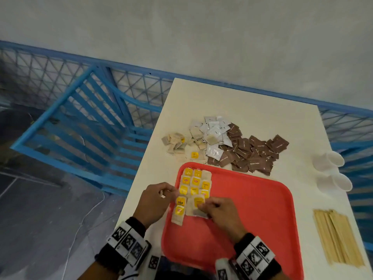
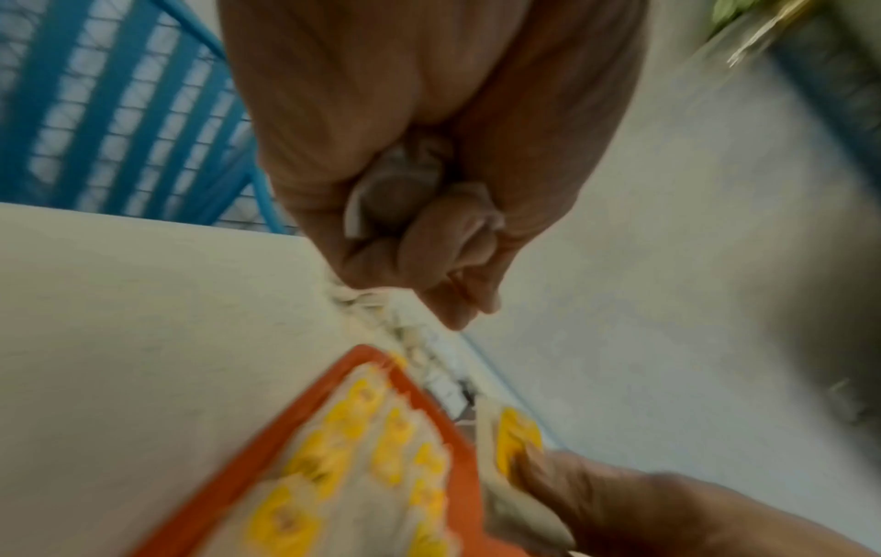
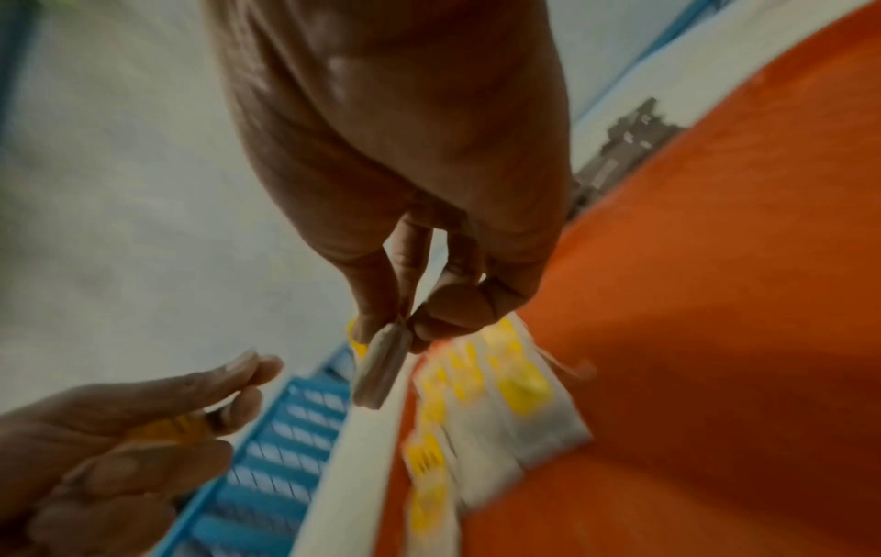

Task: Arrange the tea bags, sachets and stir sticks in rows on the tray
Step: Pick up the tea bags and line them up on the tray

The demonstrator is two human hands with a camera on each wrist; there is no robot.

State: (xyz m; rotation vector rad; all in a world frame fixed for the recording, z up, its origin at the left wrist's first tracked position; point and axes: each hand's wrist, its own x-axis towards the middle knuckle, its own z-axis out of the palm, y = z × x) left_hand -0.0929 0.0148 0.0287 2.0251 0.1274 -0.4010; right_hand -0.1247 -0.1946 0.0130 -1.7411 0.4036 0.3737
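Note:
A red tray [image 1: 252, 209] lies on the white table [image 1: 232, 98]. Several yellow-tagged tea bags [image 1: 194, 181] lie in rows at its far left corner. My right hand [image 1: 203, 208] pinches one more tea bag [image 1: 196, 203] just above the near end of those rows; in the right wrist view, thumb and fingers of the right hand [image 3: 400, 324] nip that bag [image 3: 381, 373] at its top edge. My left hand [image 1: 163, 191] hovers at the tray's left rim, with fingers curled round a pale tea bag [image 2: 357, 203] whose yellow tag [image 3: 176, 429] shows.
Beyond the tray lie loose tea bags [image 1: 175, 142], white sachets [image 1: 214, 130] and brown sachets [image 1: 252, 152]. Wooden stir sticks [image 1: 339, 237] lie at the right edge, with white cups [image 1: 331, 160] on their sides beyond them. A blue metal rack [image 1: 80, 128] stands left of the table.

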